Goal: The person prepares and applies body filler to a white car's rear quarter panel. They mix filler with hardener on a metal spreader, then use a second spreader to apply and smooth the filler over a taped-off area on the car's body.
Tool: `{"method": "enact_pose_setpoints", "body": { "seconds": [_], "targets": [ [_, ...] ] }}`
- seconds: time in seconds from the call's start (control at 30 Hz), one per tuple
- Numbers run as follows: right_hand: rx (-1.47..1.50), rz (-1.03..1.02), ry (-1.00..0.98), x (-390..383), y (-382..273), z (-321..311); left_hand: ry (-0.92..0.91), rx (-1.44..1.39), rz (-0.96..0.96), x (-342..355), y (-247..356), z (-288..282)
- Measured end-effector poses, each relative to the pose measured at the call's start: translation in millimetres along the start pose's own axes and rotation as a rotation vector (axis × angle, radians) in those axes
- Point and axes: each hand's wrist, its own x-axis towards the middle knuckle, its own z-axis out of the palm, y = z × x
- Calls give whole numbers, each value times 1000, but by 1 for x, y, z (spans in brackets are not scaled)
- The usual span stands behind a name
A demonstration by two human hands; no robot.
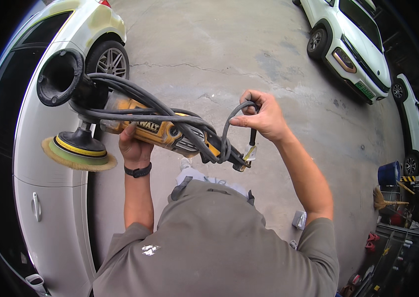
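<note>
A yellow-and-black rotary polisher [147, 133] hangs tilted across the view, its power cord [157, 109] looped over and around its body. At its head is a backing plate with a pale, fringed polishing pad [78, 154]; above that sits a black side handle or fitting with a hollow round end [59, 79]. My left hand [134, 148] is wrapped round the polisher's body from below, its fingers partly hidden behind the tool. My right hand [260, 118] pinches a loop of the cord, with a small pale tag [249, 153] hanging beneath it.
A white car [53, 208] stands close along my left. Other white vehicles [352, 52] are parked at the right on the cracked concrete floor [204, 49]. At the right edge are a blue bucket [389, 173], a straw broom [383, 200] and assorted tools. A small grey object [299, 219] lies on the floor.
</note>
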Motion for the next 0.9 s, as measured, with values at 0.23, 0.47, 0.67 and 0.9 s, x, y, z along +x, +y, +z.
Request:
{"method": "enact_pose_setpoints", "body": {
  "seconds": [0.23,0.47,0.67,0.9],
  "targets": [
    [103,130,-50,5,21,1,29,-130,-25,6,-19,-36],
    [372,257,-227,34,35,-16,147,-221,68,-14,-28,-39],
    [158,394,-162,79,62,4,355,-140,222,-33,-56,-24],
    [496,382,-437,118,126,28,647,20,506,-59,-73,-13]
  ]
}}
